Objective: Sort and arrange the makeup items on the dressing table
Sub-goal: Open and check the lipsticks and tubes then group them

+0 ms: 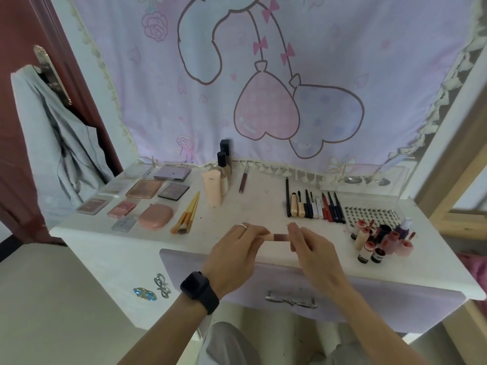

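Left hand [234,250], right hand [309,248] pinching pink tube [277,237], tray [369,214] lettering blurred

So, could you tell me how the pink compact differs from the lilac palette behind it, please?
The pink compact is rounded; the lilac palette is rectangular. The pink compact lies in the front row beside the brushes; the lilac palette lies at the back near the curtain. Both lie flat and closed on the table.

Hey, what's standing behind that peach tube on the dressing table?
A black-capped beige bottle and a taller dark bottle. The peach tube partly covers the beige one, so its full shape is hidden.
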`<state>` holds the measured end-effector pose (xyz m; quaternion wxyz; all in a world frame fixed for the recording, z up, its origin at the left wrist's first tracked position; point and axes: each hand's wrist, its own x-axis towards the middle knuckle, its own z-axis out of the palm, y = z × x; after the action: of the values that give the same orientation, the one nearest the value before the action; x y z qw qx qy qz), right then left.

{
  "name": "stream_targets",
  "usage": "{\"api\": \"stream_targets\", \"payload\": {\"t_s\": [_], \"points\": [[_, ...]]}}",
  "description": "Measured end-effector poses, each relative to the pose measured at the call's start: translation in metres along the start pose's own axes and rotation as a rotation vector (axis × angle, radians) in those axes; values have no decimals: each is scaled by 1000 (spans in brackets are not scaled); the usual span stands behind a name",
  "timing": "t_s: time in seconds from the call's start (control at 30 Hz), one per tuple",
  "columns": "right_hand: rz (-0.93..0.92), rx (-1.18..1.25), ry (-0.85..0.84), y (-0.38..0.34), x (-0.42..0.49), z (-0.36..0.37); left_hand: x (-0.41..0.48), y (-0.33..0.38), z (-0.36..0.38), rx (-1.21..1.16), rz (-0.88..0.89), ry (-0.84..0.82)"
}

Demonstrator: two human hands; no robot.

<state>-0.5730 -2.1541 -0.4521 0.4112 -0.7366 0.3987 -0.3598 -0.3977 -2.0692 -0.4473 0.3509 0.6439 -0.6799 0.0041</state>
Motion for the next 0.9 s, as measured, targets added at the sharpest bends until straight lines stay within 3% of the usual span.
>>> {"api": "stream_targets", "payload": {"t_s": [0.17, 0.23, 0.57, 0.9], "points": [[234, 348, -45, -4, -10, 4, -4, 24, 3, 110, 161, 52], [290, 394, -30, -3, -14, 5, -2, 28, 6, 97, 149, 48], [32, 173, 50, -5, -26, -10, 9, 34, 4, -515, -268, -292], [-49, 71, -182, 16, -20, -21, 10, 20, -3, -348, -248, -306]]}}
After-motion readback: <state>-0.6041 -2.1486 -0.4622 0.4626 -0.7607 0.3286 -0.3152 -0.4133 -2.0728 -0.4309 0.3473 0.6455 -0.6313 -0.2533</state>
